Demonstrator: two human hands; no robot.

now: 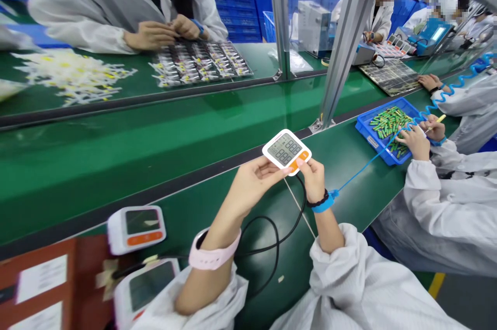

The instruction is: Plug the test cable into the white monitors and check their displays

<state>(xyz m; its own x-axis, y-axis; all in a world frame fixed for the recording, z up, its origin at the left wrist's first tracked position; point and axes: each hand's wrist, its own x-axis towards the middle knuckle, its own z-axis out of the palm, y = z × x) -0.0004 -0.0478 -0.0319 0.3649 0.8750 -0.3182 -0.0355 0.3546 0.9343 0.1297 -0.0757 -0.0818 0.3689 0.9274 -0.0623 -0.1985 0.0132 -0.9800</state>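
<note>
A white digital monitor (286,152) with orange buttons is held up over the near bench, its lit screen showing rows of 8-shaped digits. My left hand (256,182) grips its left and lower edge, thumb along the front. At the lower right, my right hand (311,177) holds the same monitor with a thumb by the orange buttons. A black cable (276,243) loops on the bench below and runs up behind my right hand; where it ends is hidden. Two similar monitors, one upright with a dark screen (143,221) and one partly hidden by my left sleeve (153,283), are at lower left.
A green conveyor belt (163,138) runs beyond the bench, with a metal post (341,45) at its edge. To the right, a co-worker's hands are at a blue tray (361,125) of green cylinders. A blue cord (361,170) stretches from my right wristband. Across sits another worker.
</note>
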